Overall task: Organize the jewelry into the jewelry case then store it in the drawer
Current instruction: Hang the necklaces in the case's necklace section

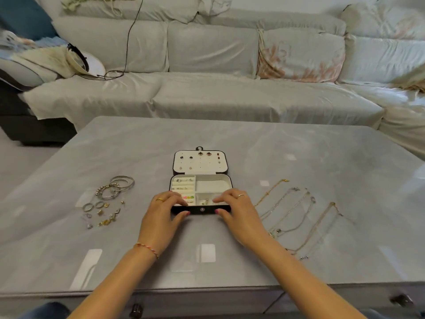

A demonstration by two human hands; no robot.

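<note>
A small black jewelry case [201, 180] lies open in the middle of the grey table [230, 139], its white lid holding earrings and its compartments holding rings. My left hand [164, 215] grips the case's front left corner, fingers over the rim, thumb on the front wall. My right hand [236, 210] grips the front right corner the same way. Silver bangles [117, 186] with loose rings and charms [101, 215] lie to the left. Several thin necklaces [299, 215] are laid out to the right.
A grey sofa [218, 95] with cushions stands behind the table. Drawer knobs [401, 300] show on the table's near front face. A black cable [128, 40] and a white visor lie on the sofa's left side.
</note>
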